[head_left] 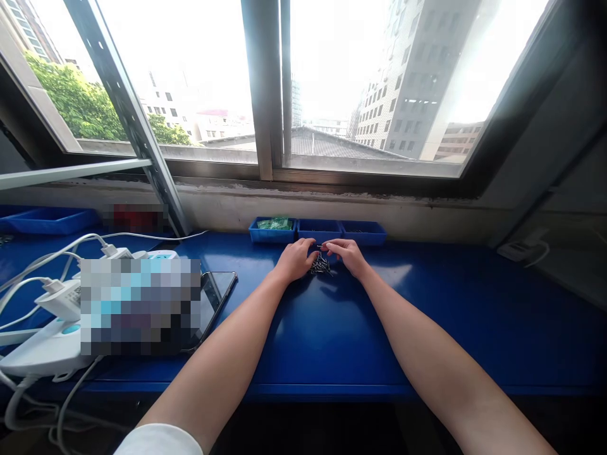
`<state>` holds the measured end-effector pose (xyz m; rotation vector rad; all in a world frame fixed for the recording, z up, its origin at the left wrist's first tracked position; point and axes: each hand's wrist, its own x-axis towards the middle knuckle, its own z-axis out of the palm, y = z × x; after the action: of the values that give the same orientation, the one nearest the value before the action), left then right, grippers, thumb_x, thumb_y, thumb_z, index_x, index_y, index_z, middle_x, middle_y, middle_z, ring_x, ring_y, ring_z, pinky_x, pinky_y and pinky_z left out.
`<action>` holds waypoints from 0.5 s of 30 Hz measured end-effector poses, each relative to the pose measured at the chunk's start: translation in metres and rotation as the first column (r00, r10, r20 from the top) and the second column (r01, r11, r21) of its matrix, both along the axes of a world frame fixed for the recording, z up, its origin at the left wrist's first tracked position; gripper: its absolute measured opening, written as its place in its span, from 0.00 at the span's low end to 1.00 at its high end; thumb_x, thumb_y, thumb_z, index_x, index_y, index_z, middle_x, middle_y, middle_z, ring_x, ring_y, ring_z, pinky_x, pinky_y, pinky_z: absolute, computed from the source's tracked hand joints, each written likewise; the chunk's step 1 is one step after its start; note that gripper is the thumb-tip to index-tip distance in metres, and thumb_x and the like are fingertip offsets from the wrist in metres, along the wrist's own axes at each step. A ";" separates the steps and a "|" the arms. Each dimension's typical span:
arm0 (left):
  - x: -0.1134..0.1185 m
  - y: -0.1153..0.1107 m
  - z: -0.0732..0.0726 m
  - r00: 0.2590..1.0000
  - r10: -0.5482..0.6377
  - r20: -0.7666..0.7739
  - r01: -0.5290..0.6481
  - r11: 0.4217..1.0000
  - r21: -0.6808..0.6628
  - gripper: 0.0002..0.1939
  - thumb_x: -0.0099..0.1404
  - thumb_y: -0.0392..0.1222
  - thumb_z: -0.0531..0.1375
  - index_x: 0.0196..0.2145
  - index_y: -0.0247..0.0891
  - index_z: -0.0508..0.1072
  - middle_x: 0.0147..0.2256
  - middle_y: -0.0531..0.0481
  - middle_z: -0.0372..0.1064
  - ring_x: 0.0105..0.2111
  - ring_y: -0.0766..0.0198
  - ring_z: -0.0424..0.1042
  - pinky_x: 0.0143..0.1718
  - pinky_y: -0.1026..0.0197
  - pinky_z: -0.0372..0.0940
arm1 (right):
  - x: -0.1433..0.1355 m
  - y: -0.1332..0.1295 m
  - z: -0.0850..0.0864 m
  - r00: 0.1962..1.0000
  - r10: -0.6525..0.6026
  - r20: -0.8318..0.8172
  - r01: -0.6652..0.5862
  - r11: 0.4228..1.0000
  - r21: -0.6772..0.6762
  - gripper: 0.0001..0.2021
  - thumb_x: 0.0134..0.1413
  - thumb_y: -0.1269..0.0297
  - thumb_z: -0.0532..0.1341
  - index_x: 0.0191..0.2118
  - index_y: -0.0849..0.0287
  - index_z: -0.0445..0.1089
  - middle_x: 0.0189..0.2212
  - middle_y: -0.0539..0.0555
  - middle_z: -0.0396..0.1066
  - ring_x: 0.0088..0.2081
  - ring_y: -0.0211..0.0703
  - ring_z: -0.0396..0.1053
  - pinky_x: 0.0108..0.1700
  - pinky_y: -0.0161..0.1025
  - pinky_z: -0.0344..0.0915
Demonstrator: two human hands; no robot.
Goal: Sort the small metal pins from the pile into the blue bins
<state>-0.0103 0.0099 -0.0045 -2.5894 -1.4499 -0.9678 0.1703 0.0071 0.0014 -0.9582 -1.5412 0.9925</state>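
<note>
My left hand (298,258) and my right hand (348,254) meet over a small heap of metal screws (322,265) on the blue tabletop (332,341). Between their fingertips runs a small dark screw-like piece (319,245), too small to make out well. The fingers of my right hand are pinched together at one end of it. My left hand's thumb and forefinger curl toward its other end, the thumb low beside the heap. Part of the heap is hidden by the left hand.
Behind my hands stand three blue bins; the left bin (272,237) holds green packets, the right bin (364,240) small dark pieces. A phone (222,284), a blurred-out patch and a white power strip (42,351) with cables lie left. A metal post (165,196) rises by the window.
</note>
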 end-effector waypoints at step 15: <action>-0.011 0.006 0.008 0.915 0.398 -0.063 -0.402 0.911 -0.089 0.13 0.66 0.40 0.49 0.34 0.37 0.73 0.36 0.45 0.74 0.40 0.54 0.70 0.41 0.53 0.61 | 0.013 0.006 0.000 0.948 -0.306 -0.082 0.305 0.952 -0.035 0.27 0.51 0.42 0.51 0.35 0.62 0.75 0.37 0.59 0.76 0.38 0.46 0.69 0.31 0.37 0.59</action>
<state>-0.0215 0.0160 0.0038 -2.2122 -1.9563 -0.7944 0.1833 0.0130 0.0016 -1.1161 -1.2651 0.8187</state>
